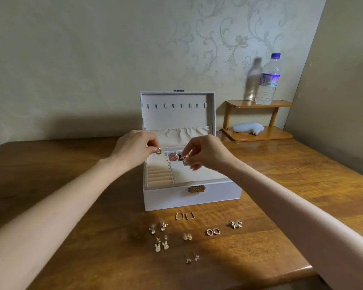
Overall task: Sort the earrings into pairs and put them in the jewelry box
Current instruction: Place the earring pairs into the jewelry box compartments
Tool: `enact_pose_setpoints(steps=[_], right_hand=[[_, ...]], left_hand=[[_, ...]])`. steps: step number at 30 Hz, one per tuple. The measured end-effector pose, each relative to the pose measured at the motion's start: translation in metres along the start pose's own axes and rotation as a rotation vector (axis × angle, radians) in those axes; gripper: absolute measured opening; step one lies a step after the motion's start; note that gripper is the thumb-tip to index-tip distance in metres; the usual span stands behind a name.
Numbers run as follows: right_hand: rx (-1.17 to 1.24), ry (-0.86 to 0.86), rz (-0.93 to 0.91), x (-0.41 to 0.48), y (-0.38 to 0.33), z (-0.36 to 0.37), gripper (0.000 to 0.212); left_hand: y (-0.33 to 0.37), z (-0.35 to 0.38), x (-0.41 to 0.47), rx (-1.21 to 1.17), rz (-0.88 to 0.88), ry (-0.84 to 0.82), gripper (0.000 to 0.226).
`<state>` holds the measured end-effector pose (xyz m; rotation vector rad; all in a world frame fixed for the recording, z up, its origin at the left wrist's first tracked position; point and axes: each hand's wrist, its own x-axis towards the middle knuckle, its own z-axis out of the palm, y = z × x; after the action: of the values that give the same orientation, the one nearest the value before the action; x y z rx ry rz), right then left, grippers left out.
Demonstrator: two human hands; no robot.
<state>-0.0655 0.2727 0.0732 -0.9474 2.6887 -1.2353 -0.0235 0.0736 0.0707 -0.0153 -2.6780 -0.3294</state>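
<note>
Nearest me, low in the frame, the earrings (187,236) are lying in loose pairs on the wooden surface (82,237): tiny studs (192,258), white bunny drops (161,245), small round hoops (213,231), and square hoops (184,216) just in front of the box. I am judging them feather-light, hard and slick, with thin posts that could bend. So I am planning to take each one by its body with my fingertips, never by the post.

At mid-frame the white jewelry box (189,199) is standing open. Over it my left hand (134,149) is pinching a gold hoop (159,151) between thumb and fingertip. My right hand (205,153) is pinching another small piece (185,161), too blurred to name. The hands are hovering apart above the cream compartments, and something pink (173,156) is lying in the rear one. Beyond, at the upper right, a water bottle (268,80) is standing on a small shelf (258,104).
</note>
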Motion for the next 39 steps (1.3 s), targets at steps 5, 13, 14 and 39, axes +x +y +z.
enact_pose_setpoints(steps=[5,13,14,39], right_hand=[[-0.038,0.074,0.014,0.051,-0.001,0.021,0.015],[-0.269,0.140,-0.078,0.100,0.012,0.056,0.011],[-0.282,0.139,-0.094,0.102,0.013,0.058,0.012],[-0.552,-0.043,-0.235,0.097,0.009,0.063,0.026]], left_hand=[[-0.012,0.014,0.023,0.165,-0.001,-0.007,0.009],[-0.019,0.034,0.036,0.371,0.100,-0.035,0.007],[-0.019,0.035,0.036,0.384,0.104,-0.037,0.011],[-0.024,0.038,0.025,0.355,0.074,-0.017,0.024]])
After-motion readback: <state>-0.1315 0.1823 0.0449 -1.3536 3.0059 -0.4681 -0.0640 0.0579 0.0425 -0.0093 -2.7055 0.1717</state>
